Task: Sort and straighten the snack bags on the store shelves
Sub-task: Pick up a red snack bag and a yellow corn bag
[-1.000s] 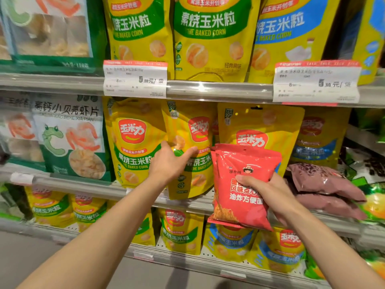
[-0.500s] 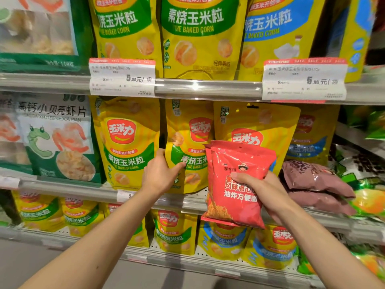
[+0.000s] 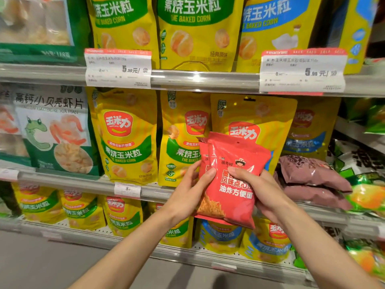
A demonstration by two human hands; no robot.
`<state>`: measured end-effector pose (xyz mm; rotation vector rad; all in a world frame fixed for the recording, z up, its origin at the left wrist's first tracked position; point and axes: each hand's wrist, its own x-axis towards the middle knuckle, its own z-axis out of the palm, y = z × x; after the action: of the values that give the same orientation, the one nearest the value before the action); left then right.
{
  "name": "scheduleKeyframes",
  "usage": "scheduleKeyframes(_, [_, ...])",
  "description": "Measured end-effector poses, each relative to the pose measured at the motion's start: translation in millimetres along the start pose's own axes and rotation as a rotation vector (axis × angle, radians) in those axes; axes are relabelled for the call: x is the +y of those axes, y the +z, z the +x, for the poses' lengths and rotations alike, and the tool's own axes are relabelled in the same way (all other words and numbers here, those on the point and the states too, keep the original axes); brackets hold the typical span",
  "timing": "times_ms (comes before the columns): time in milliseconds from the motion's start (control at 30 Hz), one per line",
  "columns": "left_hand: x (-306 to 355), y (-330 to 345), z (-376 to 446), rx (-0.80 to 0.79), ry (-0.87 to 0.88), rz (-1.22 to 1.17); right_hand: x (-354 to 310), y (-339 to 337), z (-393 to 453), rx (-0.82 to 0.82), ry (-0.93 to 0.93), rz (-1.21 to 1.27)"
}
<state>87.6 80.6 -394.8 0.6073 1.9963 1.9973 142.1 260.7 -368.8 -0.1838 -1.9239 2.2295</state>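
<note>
Shelves here are packed tight, bag against bag, so the only real open room is the aisle side in front of the shelf edges, where both arms come in. Both hands hold the red bags [image 3: 233, 180] up in front of the middle shelf [image 3: 62, 180], out past its metal lip and not touching it. Looks like two red bags stacked, since a second edge peeks out on the left side.

Left hand [image 3: 187, 197] grips the left edge, thumb on the front and the other fingers hidden behind. Right hand [image 3: 258, 188] grips the right side the same way, thumb pressed on the front face.

The red bags stand upright, long axis vertical, leaning a bit to the left at the top, print facing the camera. White Chinese text on them, plus a little cartoon face and a noodle picture at the bottom corner.

Behind them are yellow corn bags [image 3: 127, 138] marked "THE BAKED CORN", green band on most, blue band on the ones further right. Same brand fills the top shelf and the bottom one. Two price tags [image 3: 117, 68] hang off the top rail, one reading 5.50 and the other starting with 5, rest too blurry. A green shrimp chip bag [image 3: 56, 130] sits at left, with pinyin I can only partly read. Two purple bags [image 3: 310, 174] lie flat at right, just beside the right hand.
</note>
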Motion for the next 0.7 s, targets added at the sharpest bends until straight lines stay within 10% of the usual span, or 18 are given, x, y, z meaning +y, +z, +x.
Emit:
scheduleKeyframes(333, [23,-5,-18,0.124,-0.093,-0.017,-14,36,-2,0.042,0.125,0.155])
scheduleKeyframes(700, [249,-5,-95,0.212,-0.205,-0.001,-216,84,-79,0.067,0.319,0.126])
